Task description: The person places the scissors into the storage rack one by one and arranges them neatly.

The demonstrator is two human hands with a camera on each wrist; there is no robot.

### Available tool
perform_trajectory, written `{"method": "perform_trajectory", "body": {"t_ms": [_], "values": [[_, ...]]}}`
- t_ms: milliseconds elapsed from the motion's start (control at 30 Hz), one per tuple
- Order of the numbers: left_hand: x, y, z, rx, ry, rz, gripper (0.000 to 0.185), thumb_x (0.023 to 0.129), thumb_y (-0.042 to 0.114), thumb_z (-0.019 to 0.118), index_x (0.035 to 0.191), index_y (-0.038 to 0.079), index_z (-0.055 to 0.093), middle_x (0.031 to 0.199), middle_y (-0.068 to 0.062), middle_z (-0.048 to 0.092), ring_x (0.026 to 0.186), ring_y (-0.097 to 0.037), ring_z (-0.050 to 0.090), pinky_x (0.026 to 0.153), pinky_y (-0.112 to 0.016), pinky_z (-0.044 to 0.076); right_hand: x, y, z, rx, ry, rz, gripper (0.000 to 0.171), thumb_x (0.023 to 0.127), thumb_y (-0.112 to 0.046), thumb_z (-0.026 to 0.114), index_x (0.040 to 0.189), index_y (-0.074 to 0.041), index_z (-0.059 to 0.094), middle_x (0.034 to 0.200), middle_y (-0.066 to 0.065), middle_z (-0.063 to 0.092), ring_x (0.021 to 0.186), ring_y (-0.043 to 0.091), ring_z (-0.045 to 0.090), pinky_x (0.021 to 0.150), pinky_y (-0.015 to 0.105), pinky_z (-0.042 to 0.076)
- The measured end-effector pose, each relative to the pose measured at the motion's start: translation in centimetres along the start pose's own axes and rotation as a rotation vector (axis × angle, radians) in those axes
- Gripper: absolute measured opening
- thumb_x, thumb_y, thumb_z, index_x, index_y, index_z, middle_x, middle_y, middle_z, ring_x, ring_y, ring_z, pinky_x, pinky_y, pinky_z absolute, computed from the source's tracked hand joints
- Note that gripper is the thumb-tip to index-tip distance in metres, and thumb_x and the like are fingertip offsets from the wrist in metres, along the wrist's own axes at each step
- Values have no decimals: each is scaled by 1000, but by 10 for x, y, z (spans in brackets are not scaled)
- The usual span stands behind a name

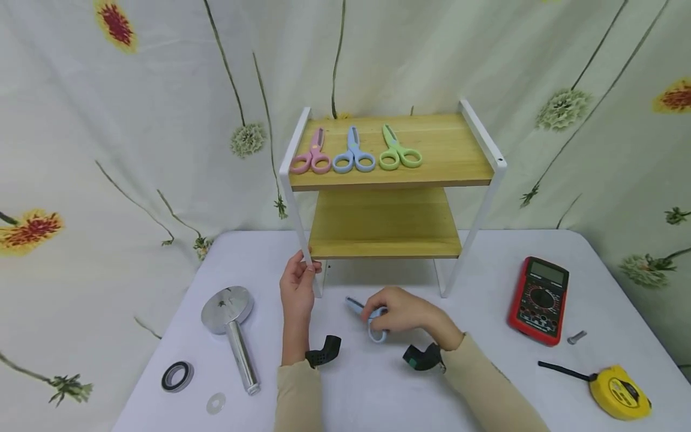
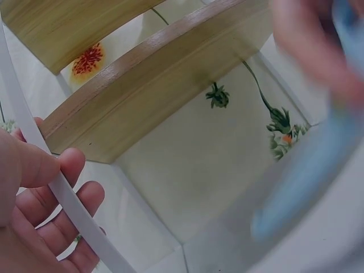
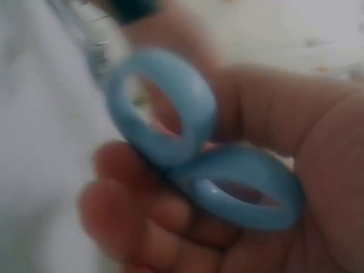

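Observation:
My left hand (image 1: 298, 288) grips the white left leg (image 2: 73, 207) of a two-tier wooden shelf (image 1: 385, 249), thumb on one side and fingers on the other, just below the lower board. In my right hand (image 1: 398, 309) is a pair of light blue scissors (image 1: 376, 333), held around the handles in front of the shelf, blades pointing to the far left. The right wrist view shows both handle loops (image 3: 196, 108) between thumb and fingers. On the top board lie pink scissors (image 1: 311, 157), another blue pair (image 1: 353, 155) and green scissors (image 1: 398, 153), side by side.
At the left of the table lie a shower head (image 1: 240, 342), a black ring (image 1: 177, 377) and a translucent washer (image 1: 216, 403). To the right are a red multimeter (image 1: 540, 300), a bolt (image 1: 577, 337) and a yellow tape measure (image 1: 621, 393). A floral curtain hangs behind.

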State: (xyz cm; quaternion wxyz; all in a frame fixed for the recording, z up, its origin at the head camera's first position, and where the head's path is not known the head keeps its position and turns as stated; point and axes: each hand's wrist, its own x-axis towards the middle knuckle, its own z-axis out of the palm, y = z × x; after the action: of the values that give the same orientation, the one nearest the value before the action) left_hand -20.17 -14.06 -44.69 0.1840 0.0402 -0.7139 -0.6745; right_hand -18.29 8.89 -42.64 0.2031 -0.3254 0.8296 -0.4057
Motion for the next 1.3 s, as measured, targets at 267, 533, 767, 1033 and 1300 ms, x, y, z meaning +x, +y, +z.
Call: {"method": "perform_trajectory", "body": {"t_ms": [267, 533, 767, 1033, 1300], "values": [[1, 0, -3, 15, -6, -1, 39, 104, 2, 48, 143, 4, 55, 98, 0, 69, 90, 1, 65, 98, -20, 49, -74, -86, -94, -38, 66, -294, 22, 89, -3, 65, 107, -10, 75, 82, -1, 65, 64, 6, 52, 56, 22, 44], [6, -1, -6, 5, 3, 20, 38, 104, 2, 48, 141, 6, 57, 100, -11, 70, 89, 0, 64, 108, -46, 45, -84, -141, -171, -315, 517, -207, 30, 91, -9, 70, 121, -6, 73, 81, 4, 61, 69, 15, 49, 54, 23, 36], [4, -1, -6, -3, 8, 5, 38, 104, 2, 49, 141, 7, 57, 97, -3, 70, 89, -1, 64, 110, -47, 45, -53, -145, -215, -537, 631, 141, 44, 94, -19, 53, 134, -4, 65, 101, 19, 67, 80, 24, 52, 62, 28, 38], [-1, -5, -1, -11, -7, -16, 40, 104, 1, 49, 143, 5, 55, 93, 9, 68, 89, 0, 65, 99, -22, 49, -33, -134, -222, -786, 569, 240, 43, 95, -18, 49, 133, -4, 64, 60, 2, 43, 64, 23, 37, 64, 34, 28], [1, -4, 1, -20, -17, 24, 39, 104, 2, 49, 142, 8, 57, 95, 5, 69, 90, -1, 65, 97, -19, 48, -35, -135, -219, -826, 590, 245, 41, 98, -18, 48, 132, -3, 64, 75, 14, 64, 75, 32, 55, 74, 42, 38]]}}
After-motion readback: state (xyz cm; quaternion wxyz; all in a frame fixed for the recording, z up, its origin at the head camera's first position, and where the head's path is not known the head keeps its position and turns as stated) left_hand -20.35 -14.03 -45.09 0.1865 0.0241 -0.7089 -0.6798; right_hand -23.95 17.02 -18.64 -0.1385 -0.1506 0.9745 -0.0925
